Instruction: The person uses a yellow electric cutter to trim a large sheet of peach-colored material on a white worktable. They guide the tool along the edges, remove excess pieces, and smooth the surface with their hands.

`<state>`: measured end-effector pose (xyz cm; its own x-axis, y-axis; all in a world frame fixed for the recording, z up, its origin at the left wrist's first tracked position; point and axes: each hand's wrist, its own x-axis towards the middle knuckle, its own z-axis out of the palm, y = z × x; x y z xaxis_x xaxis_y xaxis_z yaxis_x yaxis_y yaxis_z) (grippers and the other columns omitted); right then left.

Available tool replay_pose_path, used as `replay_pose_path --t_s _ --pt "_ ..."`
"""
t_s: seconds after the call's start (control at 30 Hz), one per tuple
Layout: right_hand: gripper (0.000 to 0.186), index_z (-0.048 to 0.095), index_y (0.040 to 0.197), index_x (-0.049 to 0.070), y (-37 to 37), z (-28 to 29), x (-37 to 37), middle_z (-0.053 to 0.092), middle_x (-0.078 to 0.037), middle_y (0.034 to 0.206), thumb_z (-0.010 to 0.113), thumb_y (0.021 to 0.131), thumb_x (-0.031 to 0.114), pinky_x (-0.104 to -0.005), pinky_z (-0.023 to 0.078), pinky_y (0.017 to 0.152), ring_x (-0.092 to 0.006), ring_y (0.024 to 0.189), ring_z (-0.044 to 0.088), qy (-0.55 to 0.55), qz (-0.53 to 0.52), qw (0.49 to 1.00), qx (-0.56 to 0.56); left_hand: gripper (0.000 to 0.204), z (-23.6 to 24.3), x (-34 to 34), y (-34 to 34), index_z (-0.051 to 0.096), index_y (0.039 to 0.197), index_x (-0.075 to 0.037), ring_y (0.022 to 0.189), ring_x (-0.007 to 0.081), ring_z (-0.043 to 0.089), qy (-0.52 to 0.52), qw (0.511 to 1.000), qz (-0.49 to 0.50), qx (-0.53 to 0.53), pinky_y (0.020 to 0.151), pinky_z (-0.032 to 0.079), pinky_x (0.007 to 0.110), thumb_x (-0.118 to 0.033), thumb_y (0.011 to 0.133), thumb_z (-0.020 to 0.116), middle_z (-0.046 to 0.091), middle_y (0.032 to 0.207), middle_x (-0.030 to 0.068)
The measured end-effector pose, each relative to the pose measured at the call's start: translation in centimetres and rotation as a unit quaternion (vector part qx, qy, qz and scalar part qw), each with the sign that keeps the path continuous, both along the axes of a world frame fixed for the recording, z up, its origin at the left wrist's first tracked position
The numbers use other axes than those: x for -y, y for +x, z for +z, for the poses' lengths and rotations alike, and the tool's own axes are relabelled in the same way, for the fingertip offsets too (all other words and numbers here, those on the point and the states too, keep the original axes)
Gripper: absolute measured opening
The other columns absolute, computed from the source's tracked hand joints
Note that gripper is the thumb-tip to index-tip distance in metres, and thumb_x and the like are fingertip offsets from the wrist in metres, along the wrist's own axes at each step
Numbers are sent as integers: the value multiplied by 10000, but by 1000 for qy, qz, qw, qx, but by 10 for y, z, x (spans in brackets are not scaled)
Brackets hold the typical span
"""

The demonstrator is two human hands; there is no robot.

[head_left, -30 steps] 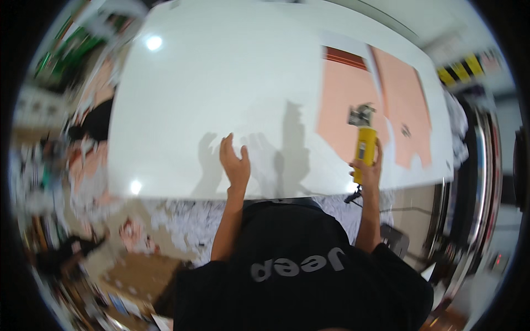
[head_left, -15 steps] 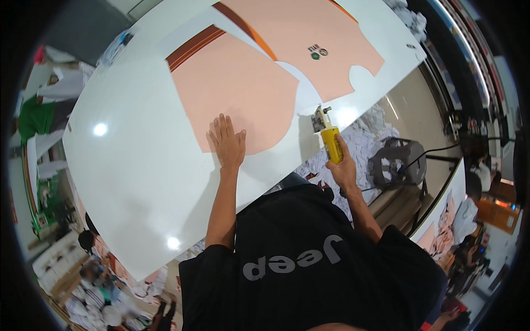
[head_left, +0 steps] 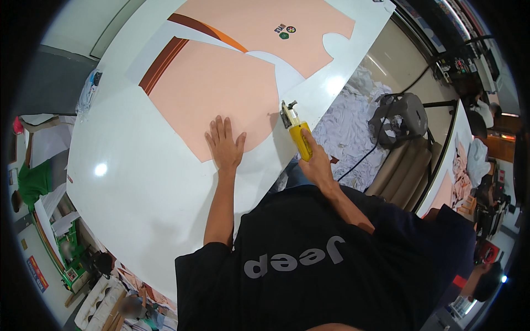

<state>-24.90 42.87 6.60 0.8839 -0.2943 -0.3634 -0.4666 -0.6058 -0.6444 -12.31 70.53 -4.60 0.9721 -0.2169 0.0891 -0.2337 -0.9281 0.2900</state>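
Note:
A peach fabric panel with a red-brown striped band lies on the white table. My left hand rests on its lower part, palm down and fingers spread. My right hand grips a yellow electric cutting tool, its metal head beside the panel's right curved edge. Behind that panel lies a second peach panel with a dark band, an orange stripe and small printed emblems. White backing shows between the two panels.
A black cord runs past a dark grey bin over white scraps and brown rolls at right. A person in green stands at left, another person at lower right. A side table holds peach pieces.
My left hand came down onto the panel, where it now stays. The cutting tool moved left toward the panel's curved edge. The view has turned, shifting table and panels.

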Motion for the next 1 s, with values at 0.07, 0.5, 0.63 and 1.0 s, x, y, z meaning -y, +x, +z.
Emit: replay_pose_path --t_s 0.07,0.5,0.63,1.0 --pt "940 402 1733 195 9 -5 -7 691 -337 1315 681 861 -18 -540 544 1073 -513 1209 687 3 -17 1000 23 814 -2 9 6 440 1714 -105 1703 387 222 -8 1000 2 6 1362 152 655 -621 1097 564 300 1835 142" --pt "973 328 1745 148 64 -18 -18 712 -356 1329 675 852 -24 -570 553 1044 -550 1213 689 -38 -84 991 93 986 4 41 32 438 1706 -93 1703 368 210 -60 998 0 -11 1365 117 646 -716 981 683 317 1825 145" --pt "973 326 1743 153 78 -22 -15 716 -345 1342 675 850 -15 -565 561 1041 -545 1216 697 -34 -85 989 116 994 1 42 32 440 1705 -101 1702 355 220 -59 998 3 0 1363 132 645 -726 972 688 329 1821 133" --pt "995 310 1750 164 110 -27 0 676 -301 1466 687 846 -12 -523 564 1074 -504 1297 685 -23 -77 991 105 1017 -5 44 32 484 1685 -114 1686 343 274 -38 998 19 36 1349 204 654 -775 939 685 369 1804 108"
